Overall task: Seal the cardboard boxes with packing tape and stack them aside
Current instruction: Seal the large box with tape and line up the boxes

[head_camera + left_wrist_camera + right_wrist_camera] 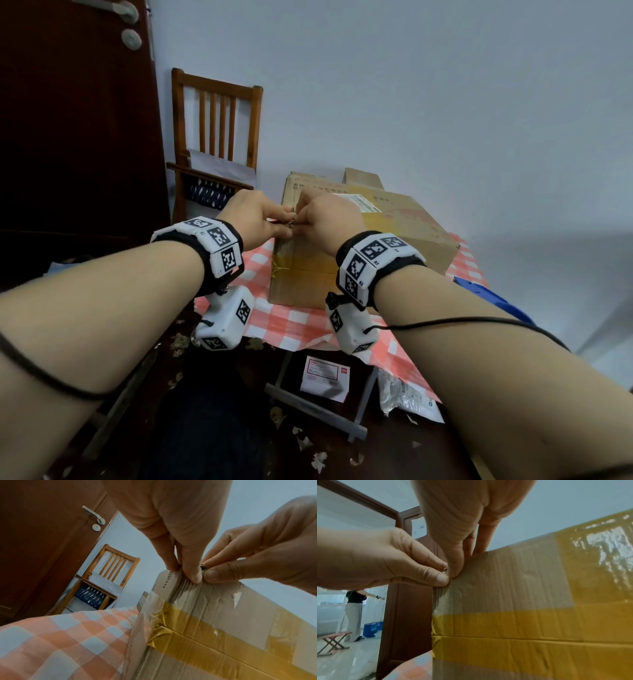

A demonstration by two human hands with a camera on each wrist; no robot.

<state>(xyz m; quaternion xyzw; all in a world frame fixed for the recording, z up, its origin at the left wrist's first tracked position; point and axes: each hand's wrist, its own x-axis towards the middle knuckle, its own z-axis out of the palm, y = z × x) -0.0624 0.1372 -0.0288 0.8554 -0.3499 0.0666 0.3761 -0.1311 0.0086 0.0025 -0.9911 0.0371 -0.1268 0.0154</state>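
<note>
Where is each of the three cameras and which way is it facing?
Head: worn on the head, looking forward and down at the cardboard box; both forearms and hands show.
Left wrist: under the left hand, looking up along it at the box's top edge.
Right wrist: under the right hand, facing the box's taped side.
Shared: both wrist views show both hands pinching at the same edge.

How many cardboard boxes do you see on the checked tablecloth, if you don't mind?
2: the large taped box both hands work on, and a smaller box behind it by the wall, only partly visible. More may be hidden behind the large one.
</note>
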